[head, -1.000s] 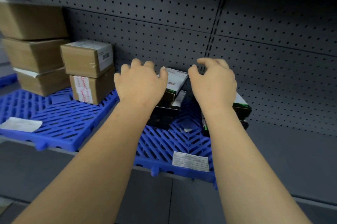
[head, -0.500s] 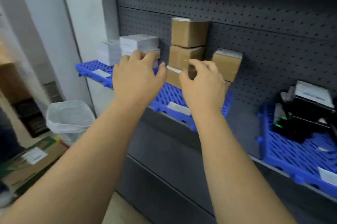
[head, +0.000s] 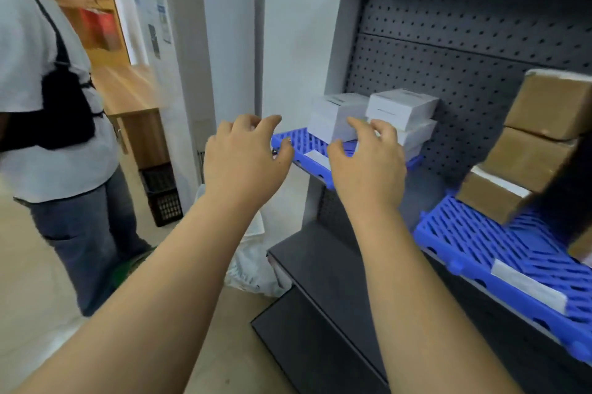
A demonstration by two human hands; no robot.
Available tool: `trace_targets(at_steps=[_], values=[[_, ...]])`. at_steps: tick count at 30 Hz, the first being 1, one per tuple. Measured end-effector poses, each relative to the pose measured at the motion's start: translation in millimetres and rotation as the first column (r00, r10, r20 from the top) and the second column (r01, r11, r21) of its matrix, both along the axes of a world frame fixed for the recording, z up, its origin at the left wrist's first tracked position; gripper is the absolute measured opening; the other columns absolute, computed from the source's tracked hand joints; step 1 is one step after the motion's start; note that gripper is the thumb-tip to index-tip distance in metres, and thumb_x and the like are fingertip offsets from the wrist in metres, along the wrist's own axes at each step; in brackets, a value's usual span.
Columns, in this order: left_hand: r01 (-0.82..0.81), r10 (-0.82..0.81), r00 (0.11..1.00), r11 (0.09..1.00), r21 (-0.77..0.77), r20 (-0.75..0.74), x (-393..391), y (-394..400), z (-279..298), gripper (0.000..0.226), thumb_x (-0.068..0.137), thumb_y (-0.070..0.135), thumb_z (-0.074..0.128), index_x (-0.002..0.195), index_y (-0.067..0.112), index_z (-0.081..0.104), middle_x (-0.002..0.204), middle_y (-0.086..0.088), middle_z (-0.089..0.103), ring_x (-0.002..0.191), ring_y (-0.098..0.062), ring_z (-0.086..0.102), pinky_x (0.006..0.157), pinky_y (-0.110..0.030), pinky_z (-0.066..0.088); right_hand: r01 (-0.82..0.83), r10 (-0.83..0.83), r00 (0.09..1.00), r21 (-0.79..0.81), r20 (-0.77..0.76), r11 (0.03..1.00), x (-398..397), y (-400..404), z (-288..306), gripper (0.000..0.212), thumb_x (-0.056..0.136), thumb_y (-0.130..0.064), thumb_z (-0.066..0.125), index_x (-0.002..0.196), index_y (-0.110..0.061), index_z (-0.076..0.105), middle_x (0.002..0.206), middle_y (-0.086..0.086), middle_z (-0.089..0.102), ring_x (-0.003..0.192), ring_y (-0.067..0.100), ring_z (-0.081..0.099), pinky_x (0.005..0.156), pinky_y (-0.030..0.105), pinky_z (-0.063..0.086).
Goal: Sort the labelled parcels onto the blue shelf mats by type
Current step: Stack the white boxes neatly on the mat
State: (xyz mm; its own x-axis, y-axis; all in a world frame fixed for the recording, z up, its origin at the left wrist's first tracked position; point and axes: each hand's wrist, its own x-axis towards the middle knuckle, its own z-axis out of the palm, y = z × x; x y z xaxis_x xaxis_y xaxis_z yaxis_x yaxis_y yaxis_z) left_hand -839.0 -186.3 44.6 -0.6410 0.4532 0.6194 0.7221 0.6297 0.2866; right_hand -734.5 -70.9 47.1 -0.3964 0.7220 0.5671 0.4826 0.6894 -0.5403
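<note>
Two empty hands, left hand [head: 245, 156] and right hand [head: 368, 163], grip wide, hover between placements. White parcels [head: 368, 118] sit at one o'clock, brown parcels [head: 531, 143] at three, on blue mats [head: 499, 252]. Next, probably fetching another parcel.

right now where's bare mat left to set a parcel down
Free: the right blue mat in front of the brown boxes, above its paper label. The left blue mat is crowded: white boxes fill its back, leaving a narrow front strip behind both empty hands.
</note>
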Motion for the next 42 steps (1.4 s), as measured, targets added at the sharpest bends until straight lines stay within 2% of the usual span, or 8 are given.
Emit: trace_targets(at_steps=[6,10,15,22,27,32,36,42], values=[[0.075,-0.076,0.996,0.997,-0.016,-0.039,-93,49,7,0.048,0.093,0.046,0.042,0.138,0.030,0.045,0.134,-0.004,0.050,0.119,-0.028,0.045,0.094,-0.040,0.038,0.055,-0.056,0.998,-0.023,-0.037,0.998,-94,49,-1,0.045,0.090,-0.036,0.051,0.134,-0.031,0.051,0.141,0.000,0.041,0.123,0.026,0.042,0.097,0.040,0.038],[0.186,-0.190,0.980,0.981,-0.061,-0.057,-147,86,18,0.050,0.093,0.048,0.042,0.140,0.032,0.041,0.139,-0.004,0.045,0.125,-0.027,0.041,0.098,-0.041,0.037,0.114,-0.115,0.993,-0.025,-0.027,0.993,-137,76,2,0.046,0.090,-0.036,0.052,0.136,-0.032,0.049,0.143,-0.002,0.039,0.122,0.025,0.042,0.094,0.037,0.039],[0.349,-0.349,0.935,0.937,-0.022,-0.053,-195,137,17,0.049,0.092,0.046,0.046,0.138,0.029,0.045,0.137,-0.006,0.047,0.123,-0.030,0.042,0.096,-0.042,0.037,0.208,-0.208,0.978,-0.012,0.028,0.978,-171,98,-3,0.047,0.091,-0.035,0.052,0.137,-0.033,0.047,0.145,-0.004,0.036,0.123,0.022,0.040,0.088,0.034,0.042],[0.623,-0.626,0.776,0.779,-0.070,-0.077,-236,202,14,0.059,0.083,0.053,0.033,0.134,0.029,0.050,0.134,-0.007,0.050,0.119,-0.032,0.045,0.092,-0.043,0.040,0.396,-0.394,0.918,-0.032,0.044,0.918,-209,116,-10,0.051,0.091,-0.034,0.057,0.140,-0.032,0.043,0.146,-0.003,0.034,0.124,0.022,0.039,0.095,0.035,0.043],[0.746,-0.750,0.655,0.661,-0.081,-0.094,-268,229,13,0.052,0.087,0.047,0.047,0.134,0.025,0.051,0.135,-0.012,0.048,0.118,-0.036,0.046,0.092,-0.045,0.041,0.507,-0.504,0.862,-0.053,0.058,0.860,-229,122,-12,0.057,0.089,-0.030,0.060,0.142,-0.033,0.040,0.146,-0.001,0.033,0.124,0.023,0.041,0.097,0.038,0.045],[0.830,-0.842,0.539,0.537,-0.149,-0.035,-284,250,-2,0.054,0.088,0.047,0.057,0.136,0.024,0.049,0.140,-0.011,0.041,0.124,-0.035,0.040,0.095,-0.046,0.042,0.553,-0.533,0.827,-0.084,0.179,0.829,-236,131,-24,0.064,0.090,-0.028,0.062,0.146,-0.033,0.032,0.149,0.000,0.027,0.128,0.024,0.040,0.097,0.038,0.045],[0.847,-0.860,0.505,0.477,-0.234,0.076,-295,260,-23,0.062,0.088,0.047,0.058,0.143,0.028,0.037,0.149,-0.010,0.027,0.131,-0.033,0.033,0.100,-0.044,0.039,0.540,-0.502,0.825,-0.099,0.259,0.836,-242,138,-36,0.067,0.090,-0.028,0.063,0.147,-0.035,0.028,0.151,0.000,0.026,0.127,0.024,0.043,0.096,0.041,0.047],[0.873,-0.872,0.460,0.409,-0.267,0.169,-298,276,-43,0.071,0.089,0.036,0.062,0.148,0.028,0.023,0.155,-0.012,0.011,0.130,-0.033,0.039,0.100,-0.042,0.042,0.532,-0.484,0.819,-0.090,0.309,0.842,-240,145,-46,0.068,0.094,-0.026,0.059,0.149,-0.038,0.021,0.155,0.000,0.022,0.121,0.021,0.048,0.092,0.034,0.044]])
